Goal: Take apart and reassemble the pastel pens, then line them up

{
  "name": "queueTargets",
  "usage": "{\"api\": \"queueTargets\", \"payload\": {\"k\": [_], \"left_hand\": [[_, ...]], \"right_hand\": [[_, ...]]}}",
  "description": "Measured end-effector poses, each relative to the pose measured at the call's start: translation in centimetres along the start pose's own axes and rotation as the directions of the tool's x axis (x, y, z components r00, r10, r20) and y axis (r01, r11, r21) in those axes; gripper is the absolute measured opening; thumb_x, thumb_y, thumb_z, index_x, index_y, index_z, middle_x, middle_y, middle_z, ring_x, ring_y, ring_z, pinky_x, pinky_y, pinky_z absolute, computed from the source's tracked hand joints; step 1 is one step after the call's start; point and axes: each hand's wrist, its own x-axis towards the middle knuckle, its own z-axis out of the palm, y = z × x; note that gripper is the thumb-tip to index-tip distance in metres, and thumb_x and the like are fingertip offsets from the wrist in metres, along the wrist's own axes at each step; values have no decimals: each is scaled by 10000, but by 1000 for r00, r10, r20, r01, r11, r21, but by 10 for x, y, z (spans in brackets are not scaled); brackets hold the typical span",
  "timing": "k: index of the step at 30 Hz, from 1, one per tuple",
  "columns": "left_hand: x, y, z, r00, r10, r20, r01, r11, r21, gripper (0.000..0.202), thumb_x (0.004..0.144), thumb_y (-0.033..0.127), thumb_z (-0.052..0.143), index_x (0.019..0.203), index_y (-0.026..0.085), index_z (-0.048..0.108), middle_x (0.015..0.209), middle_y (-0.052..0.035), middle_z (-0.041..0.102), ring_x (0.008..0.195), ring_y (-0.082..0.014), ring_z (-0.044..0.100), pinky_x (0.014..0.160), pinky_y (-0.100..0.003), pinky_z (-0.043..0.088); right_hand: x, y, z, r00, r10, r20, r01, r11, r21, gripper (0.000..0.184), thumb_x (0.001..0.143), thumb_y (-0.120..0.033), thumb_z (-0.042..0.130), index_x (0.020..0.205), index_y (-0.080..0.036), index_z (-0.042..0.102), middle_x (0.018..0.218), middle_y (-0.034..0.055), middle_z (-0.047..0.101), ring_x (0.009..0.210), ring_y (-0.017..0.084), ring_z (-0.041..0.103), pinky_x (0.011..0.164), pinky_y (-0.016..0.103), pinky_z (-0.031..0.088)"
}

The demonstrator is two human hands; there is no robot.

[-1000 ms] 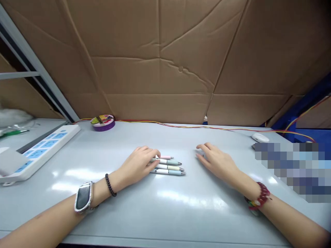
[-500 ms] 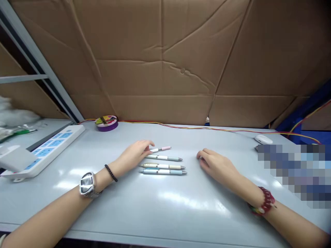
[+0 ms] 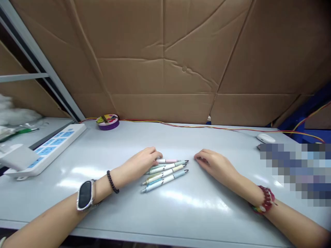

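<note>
Several pastel pens (image 3: 165,172) lie bunched side by side on the grey table (image 3: 181,206), tips pointing right. My left hand (image 3: 141,163) rests palm down on their left ends, fingers curled over the pink pen (image 3: 168,161) at the back. My right hand (image 3: 216,165) lies on the table just right of the pen tips, fingers loosely bent, holding nothing I can see. A watch and a black bead bracelet are on my left wrist, a red bead bracelet on my right.
A white power strip (image 3: 49,148) with blue sockets lies at the left. A purple round tin (image 3: 108,122) stands at the back by the cardboard wall. Red and yellow wires (image 3: 196,126) run along the back edge. A white mouse (image 3: 266,138) sits at the right.
The pens, spread apart half a second ago, are now pushed together and slanted. My left hand has moved right onto their ends. My right hand has barely shifted.
</note>
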Motion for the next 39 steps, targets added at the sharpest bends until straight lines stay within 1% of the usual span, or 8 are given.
{"api": "queueTargets", "payload": {"k": [3,5,10,16,22,28,33,39], "left_hand": [[0,1,4,999,6,-36,-6,1000,10,260,919,223,309,1030,195,542,935,-43,503,732,-139,506,617,-231,409],[0,2,7,996,-14,-83,12,1000,-22,261,924,230,296,1054,198,520,986,-45,495,708,-127,509,618,-235,421],[4,8,15,981,-1,-195,-27,990,-139,209,913,171,314,1047,190,474,1030,-48,527,804,-137,536,692,-255,447],[6,10,17,974,44,-221,-74,989,-132,179,906,147,335,1026,186,462,978,-43,566,847,-148,542,718,-267,451],[6,8,18,976,76,-205,-97,991,-95,180,904,130,339,1020,183,467,972,-41,564,857,-149,540,721,-265,445],[7,8,20,969,98,-226,-120,989,-86,175,908,141,342,1020,181,471,967,-40,572,856,-149,542,732,-268,442],[8,10,22,968,121,-221,-142,986,-82,188,909,141,349,1033,183,485,954,-34,588,859,-156,550,744,-274,437],[6,13,18,966,124,-229,-152,982,-110,215,916,139,338,1049,183,501,951,-26,595,879,-160,535,789,-293,418]], "right_hand": [[0,-1,0,999,5,-44,-2,999,53,214,863,-240,399,927,-211,602,874,51,630,727,169,592,629,297,483],[1,-4,-1,995,19,-95,-5,990,140,203,863,-264,413,930,-212,597,876,52,635,721,167,593,628,304,494],[-1,-19,-6,976,69,-207,22,913,408,147,842,-299,493,874,-212,607,847,38,635,699,152,576,538,254,489],[-7,-28,-8,965,99,-245,47,849,527,121,815,-308,556,850,-211,619,793,26,630,662,144,556,583,266,485],[-8,-35,-6,950,20,-310,143,857,496,80,819,-248,557,860,-212,615,778,18,632,654,135,557,605,267,483],[-5,-38,-3,940,-22,-342,184,874,450,80,822,-209,546,873,-205,607,782,19,638,663,135,566,590,266,488],[-6,-36,-2,900,-110,-422,280,889,363,86,815,-157,547,865,-213,588,781,24,638,680,150,564,606,294,482],[-6,-35,-3,877,-193,-439,354,878,321,136,804,-110,551,862,-229,580,791,18,646,698,158,579,631,309,488]]}}
